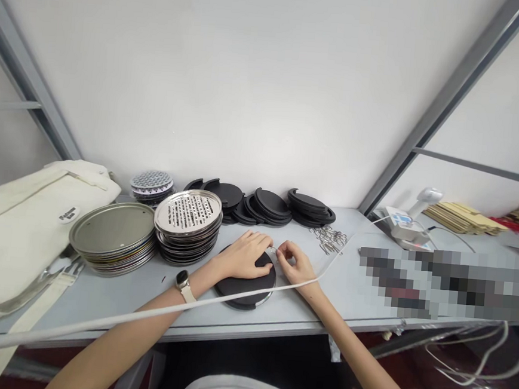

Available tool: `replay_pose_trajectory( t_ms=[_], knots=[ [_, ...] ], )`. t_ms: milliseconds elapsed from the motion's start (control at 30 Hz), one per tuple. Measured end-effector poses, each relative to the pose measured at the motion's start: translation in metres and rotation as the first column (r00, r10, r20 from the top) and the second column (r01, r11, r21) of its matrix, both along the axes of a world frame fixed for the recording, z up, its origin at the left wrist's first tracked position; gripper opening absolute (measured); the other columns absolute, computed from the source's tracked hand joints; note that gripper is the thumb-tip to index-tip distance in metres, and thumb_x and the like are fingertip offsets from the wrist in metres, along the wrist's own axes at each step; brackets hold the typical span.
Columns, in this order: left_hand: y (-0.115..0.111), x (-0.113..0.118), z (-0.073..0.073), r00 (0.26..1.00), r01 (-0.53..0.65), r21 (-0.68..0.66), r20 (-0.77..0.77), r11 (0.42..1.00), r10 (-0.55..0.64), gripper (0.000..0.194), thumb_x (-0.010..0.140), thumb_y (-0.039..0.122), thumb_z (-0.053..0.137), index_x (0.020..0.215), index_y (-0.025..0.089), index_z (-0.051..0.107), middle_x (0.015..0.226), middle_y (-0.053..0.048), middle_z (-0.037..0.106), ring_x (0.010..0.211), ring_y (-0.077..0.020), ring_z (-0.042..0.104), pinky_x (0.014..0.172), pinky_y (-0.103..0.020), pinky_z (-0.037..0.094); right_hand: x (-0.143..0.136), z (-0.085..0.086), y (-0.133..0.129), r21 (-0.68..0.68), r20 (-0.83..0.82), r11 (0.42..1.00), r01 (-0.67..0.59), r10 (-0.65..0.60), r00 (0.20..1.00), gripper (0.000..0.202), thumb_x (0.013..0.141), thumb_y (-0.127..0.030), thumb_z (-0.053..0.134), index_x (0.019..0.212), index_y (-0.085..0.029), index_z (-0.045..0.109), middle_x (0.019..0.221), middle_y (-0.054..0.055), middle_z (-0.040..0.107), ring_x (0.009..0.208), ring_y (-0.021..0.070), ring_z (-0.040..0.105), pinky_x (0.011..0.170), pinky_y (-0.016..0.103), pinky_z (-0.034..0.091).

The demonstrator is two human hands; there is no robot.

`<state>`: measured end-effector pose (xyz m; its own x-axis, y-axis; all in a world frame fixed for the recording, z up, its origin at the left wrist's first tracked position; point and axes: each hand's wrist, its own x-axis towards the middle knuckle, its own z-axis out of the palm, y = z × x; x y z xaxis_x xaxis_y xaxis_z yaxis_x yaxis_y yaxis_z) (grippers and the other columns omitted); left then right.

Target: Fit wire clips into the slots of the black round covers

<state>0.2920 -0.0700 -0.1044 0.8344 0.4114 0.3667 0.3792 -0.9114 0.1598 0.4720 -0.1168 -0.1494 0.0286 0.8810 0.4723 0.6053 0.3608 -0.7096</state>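
On the grey table [345, 294], we are seeing the left hand [249, 256] resting over a black disc [241, 288]; whether it is gripping, we cannot tell. The right hand [296, 266] is pinching a metal hook [273, 249] at the disc's far edge. Loose hooks [333, 240] are lying farther right.

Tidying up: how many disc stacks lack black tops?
3: olive-topped stack beside cream bag; dash-patterned stack to its right; grey-patterned stack behind them. More may be hidden.
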Motion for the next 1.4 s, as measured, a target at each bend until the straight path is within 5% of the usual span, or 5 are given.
replay_pose_trajectory(
  t_ms=[133,500,933,1200,1400],
  knots=[
    [-0.001,-0.001,0.001,0.999,-0.026,0.002,-0.02,1.0,0.026,0.036,0.081,0.039,0.055,0.108,0.017,0.047,0.104,-0.008,0.057,0.098,-0.025,0.052,0.091,-0.039,0.037,0.0,0.004,-0.001,0.021,-0.045,0.999,-0.034,0.035,0.998,0.018,0.086,-0.033,0.045,0.074,-0.02,0.048,0.071,0.0,0.051,0.068,0.0151,0.049,0.069,0.027,0.041],
    [0.005,-0.016,0.001,0.986,-0.018,-0.182,-0.165,0.983,-0.013,0.069,0.083,0.067,0.041,0.127,0.014,0.04,0.123,-0.013,0.048,0.114,-0.0274,0.045,0.097,-0.038,0.034,-0.003,0.0,-0.003,-0.191,-0.019,0.975,-0.117,0.116,0.993,0.027,0.087,-0.042,0.043,0.07,-0.021,0.043,0.055,-0.005,0.043,0.052,0.0109,0.039,0.052,0.023,0.033],
    [0.009,-0.017,0.001,0.982,0.043,-0.13,-0.178,0.991,-0.066,0.042,0.092,0.053,0.037,0.109,0.016,0.05,0.105,-0.009,0.05,0.099,-0.0224,0.05,0.09,-0.036,0.039,-0.007,0.005,-0.006,-0.224,0.097,0.968,-0.112,0.137,0.986,0.03,0.088,-0.037,0.039,0.062,-0.021,0.037,0.052,-0.006,0.037,0.049,0.0095,0.035,0.05,0.023,0.027],
    [0.007,-0.023,0.011,0.98,0.004,-0.275,-0.189,0.961,-0.058,0.092,0.063,0.073,0.061,0.134,0.019,0.036,0.13,-0.014,0.044,0.121,-0.0319,0.04,0.099,-0.043,0.033,-0.008,0.006,-0.006,-0.229,0.111,0.967,-0.115,0.143,0.983,0.032,0.088,-0.037,0.039,0.06,-0.021,0.033,0.051,-0.006,0.035,0.049,0.0094,0.034,0.05,0.023,0.027],
    [0.009,-0.042,0.025,0.915,0.016,-0.46,-0.351,0.888,-0.198,0.122,0.047,0.064,0.077,0.146,0.027,0.017,0.153,-0.013,0.016,0.137,-0.0385,0.016,0.109,-0.053,0.019,-0.007,0.004,-0.005,-0.242,0.097,0.962,-0.131,0.158,0.983,0.033,0.088,-0.037,0.037,0.06,-0.021,0.033,0.051,-0.006,0.033,0.049,0.0097,0.034,0.05,0.023,0.027]
  ],
)
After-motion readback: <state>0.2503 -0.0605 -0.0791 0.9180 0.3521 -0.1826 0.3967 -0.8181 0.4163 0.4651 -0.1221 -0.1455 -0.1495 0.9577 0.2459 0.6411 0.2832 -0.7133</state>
